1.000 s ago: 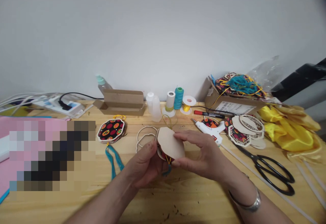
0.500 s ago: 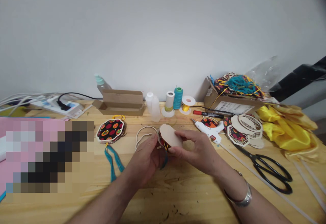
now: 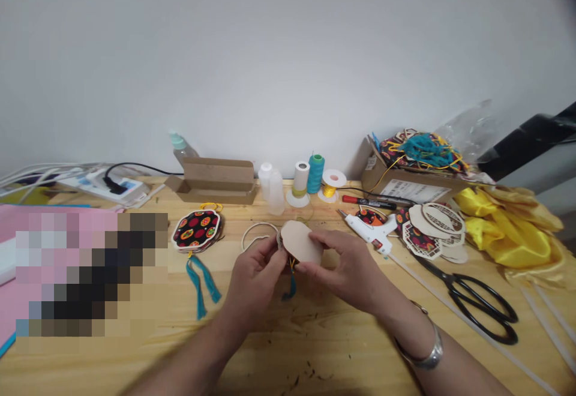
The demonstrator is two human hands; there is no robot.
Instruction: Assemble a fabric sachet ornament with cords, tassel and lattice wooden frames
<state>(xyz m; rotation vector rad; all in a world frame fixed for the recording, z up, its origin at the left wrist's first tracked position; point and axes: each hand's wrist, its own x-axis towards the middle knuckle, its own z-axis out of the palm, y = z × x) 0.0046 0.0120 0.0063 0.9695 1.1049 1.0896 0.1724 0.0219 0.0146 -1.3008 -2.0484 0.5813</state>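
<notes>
Both my hands hold a small ornament above the wooden table; its plain wooden back faces me. My left hand pinches its left edge with thumb and fingers. My right hand grips its right side, fingers curled round it. A yellow cord and a teal tassel hang below the ornament. Just behind it on the table lies a thin wooden ring frame.
A finished patterned ornament with a teal tassel lies to the left. A glue gun, black scissors, wooden cut-outs and yellow fabric lie to the right. Thread spools, bottles and cardboard boxes line the wall.
The ornament has tilted flatter and dropped a little nearer the table. My left fingers have moved from beneath it up onto its left edge.
</notes>
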